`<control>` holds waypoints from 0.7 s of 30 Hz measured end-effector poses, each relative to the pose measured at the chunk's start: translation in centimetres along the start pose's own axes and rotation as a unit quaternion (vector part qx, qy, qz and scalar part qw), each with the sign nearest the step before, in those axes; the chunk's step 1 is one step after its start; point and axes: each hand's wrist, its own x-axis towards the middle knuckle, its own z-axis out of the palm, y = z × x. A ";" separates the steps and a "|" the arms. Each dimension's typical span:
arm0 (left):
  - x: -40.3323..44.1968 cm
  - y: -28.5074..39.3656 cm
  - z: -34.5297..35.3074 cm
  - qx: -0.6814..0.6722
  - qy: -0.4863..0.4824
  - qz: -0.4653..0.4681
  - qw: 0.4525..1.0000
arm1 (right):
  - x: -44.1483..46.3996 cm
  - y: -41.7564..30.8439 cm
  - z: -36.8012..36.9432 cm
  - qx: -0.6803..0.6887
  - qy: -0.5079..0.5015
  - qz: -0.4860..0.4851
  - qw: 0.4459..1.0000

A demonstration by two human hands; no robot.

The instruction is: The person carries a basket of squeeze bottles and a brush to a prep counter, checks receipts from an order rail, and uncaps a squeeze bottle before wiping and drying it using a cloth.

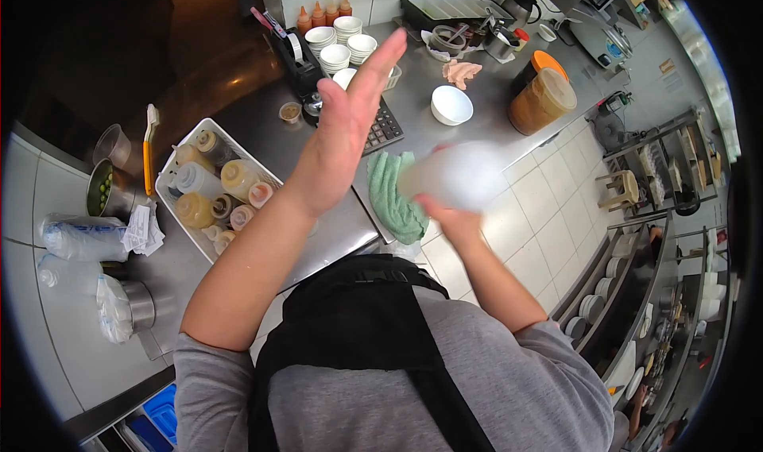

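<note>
My left hand is raised over the counter with its fingers stretched out, holding nothing. Below it lie a calculator and the white basket of squeeze bottles. At the counter's front edge, my right hand is closed around a white rounded container, smeared by motion; its exact kind cannot be made out. Part of the right hand is hidden behind that container. A folded green cloth lies just left of it, hanging at the edge. Beyond stands a white bowl.
Stacked white cups and a black tape dispenser stand at the back. Two tubs, one being a brown tub, are on the right. A yellow-handled brush and a metal pot sit left. Shelves line the right.
</note>
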 end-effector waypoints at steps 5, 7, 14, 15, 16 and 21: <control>-2.7 -5.7 0.1 0.099 -0.025 -0.094 0.990 | -0.9 2.1 2.2 0.181 0.065 0.064 0.979; -2.7 -5.7 2.8 0.171 -0.069 0.025 0.982 | 4.0 -3.5 -0.3 0.143 0.012 0.073 0.987; 0.0 -0.2 0.6 0.091 -0.011 0.048 0.995 | 1.5 -1.5 -1.8 -0.007 0.001 -0.042 0.999; -0.4 -0.8 0.0 0.093 -0.013 0.049 0.994 | -0.5 2.3 -1.2 -0.115 -0.065 0.003 0.991; -1.1 -2.3 -0.6 0.094 -0.007 0.029 0.995 | -2.6 3.8 0.7 -0.013 -0.054 0.073 0.996; -1.7 -5.1 1.3 0.020 -0.063 -0.101 0.993 | 3.7 -0.9 -0.4 0.161 -0.006 0.038 0.986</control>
